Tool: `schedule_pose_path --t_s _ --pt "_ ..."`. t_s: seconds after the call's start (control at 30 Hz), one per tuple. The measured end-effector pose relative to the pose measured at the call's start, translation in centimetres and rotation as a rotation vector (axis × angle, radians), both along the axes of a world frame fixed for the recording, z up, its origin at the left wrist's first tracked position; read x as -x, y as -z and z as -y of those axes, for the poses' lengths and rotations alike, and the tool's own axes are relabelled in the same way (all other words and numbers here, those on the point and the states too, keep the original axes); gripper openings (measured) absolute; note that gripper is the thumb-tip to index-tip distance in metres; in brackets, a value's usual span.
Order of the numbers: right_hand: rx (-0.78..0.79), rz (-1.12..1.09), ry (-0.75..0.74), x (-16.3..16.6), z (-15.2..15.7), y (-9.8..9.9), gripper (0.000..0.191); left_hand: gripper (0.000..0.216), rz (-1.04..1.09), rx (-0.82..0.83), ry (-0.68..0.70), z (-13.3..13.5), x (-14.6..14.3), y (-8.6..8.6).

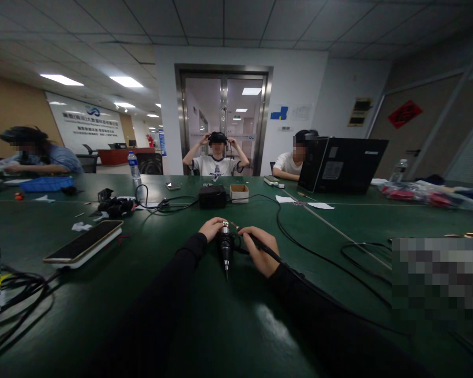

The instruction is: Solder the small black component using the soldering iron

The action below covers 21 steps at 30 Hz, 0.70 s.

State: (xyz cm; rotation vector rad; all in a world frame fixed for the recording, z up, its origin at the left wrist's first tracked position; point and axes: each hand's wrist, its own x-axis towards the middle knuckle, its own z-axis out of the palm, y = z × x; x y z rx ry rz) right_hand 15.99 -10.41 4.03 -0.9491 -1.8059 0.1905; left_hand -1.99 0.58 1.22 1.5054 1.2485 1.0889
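My left hand (212, 229) is closed on the far end of a small black cylindrical connector (225, 251) with a metal tip, which points toward me on the green table (220, 325). My right hand (262, 251) grips a black pen-like tool (265, 249) with a cable, its tip aimed at the metal top of the connector. Both hands are close together, with black sleeves running back to me.
A phone (83, 243) lies on a white block to the left, with cables (19, 296) near it. A black box (212, 197), a small cardboard box (239, 192), a water bottle (134, 166) and a laptop (341, 165) stand further back. Three people sit across the table.
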Motion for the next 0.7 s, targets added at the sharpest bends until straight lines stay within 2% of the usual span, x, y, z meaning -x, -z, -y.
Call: schedule_pose_path --t_s 0.13,0.23,0.5,0.7 --pt "0.0 0.0 0.001 -0.1 -0.1 0.1 0.02 0.032 0.0 0.09 0.015 0.9 0.4 -1.2" --pt "-0.002 -0.002 -0.001 -0.1 -0.1 0.2 0.02 0.036 0.007 0.106 0.041 1.2 0.8 -1.5" --pt "-0.008 -0.001 -0.004 -0.1 -0.2 0.2 0.019 0.036 0.118 0.051 0.083 0.0 0.9 -0.1" --pt "-0.014 -0.007 -0.017 0.0 -0.2 0.2 0.018 0.024 0.154 0.003 0.0 -0.3 0.5 0.4"
